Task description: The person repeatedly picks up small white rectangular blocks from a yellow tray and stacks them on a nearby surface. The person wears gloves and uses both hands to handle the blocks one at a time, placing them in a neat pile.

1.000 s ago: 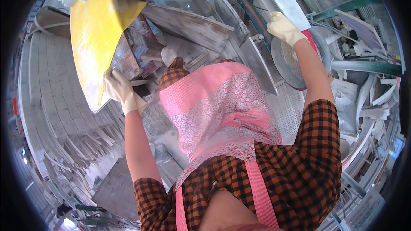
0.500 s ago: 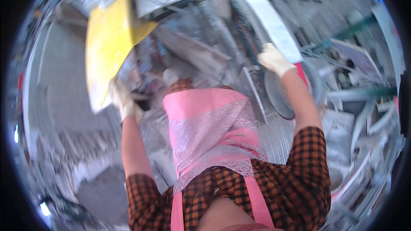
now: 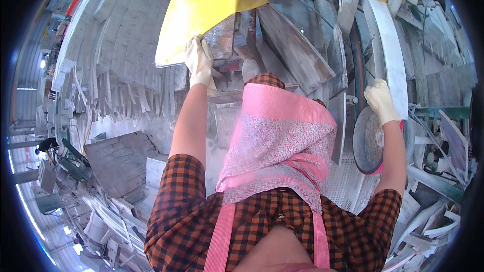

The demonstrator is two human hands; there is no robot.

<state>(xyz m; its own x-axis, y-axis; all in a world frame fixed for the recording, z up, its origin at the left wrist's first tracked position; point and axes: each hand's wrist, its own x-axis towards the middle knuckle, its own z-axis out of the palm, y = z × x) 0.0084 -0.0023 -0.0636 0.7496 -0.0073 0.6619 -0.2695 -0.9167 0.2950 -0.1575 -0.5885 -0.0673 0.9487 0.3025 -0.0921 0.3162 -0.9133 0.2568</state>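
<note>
My left hand (image 3: 199, 61), in a cream glove, grips the lower right corner of a yellow sheet (image 3: 201, 7) with its fingers bent over the edge. The sheet has a pale, worn patch and hangs down to a straight lower edge. My right hand (image 3: 381, 99), gloved too, is closed over the left edge near the lower end of a long white strip (image 3: 390, 55). Its fingertips are hidden. Just below that hand sits a round grey disc (image 3: 368, 140) with a pink-red edge.
Long grey slabs (image 3: 121, 35) lie stacked at the left. A wooden board (image 3: 302, 53) leans between my hands. Below left is a flat brown panel (image 3: 123, 163), with scrap pieces around it. A perforated plate (image 3: 348, 181) lies by my right side. Green beams (image 3: 441, 112) stand at the right.
The view has swung, so the yellow sheet, the white strip and both hands appear farther right. Both hands stay at about the same places on the sheet and the strip.
</note>
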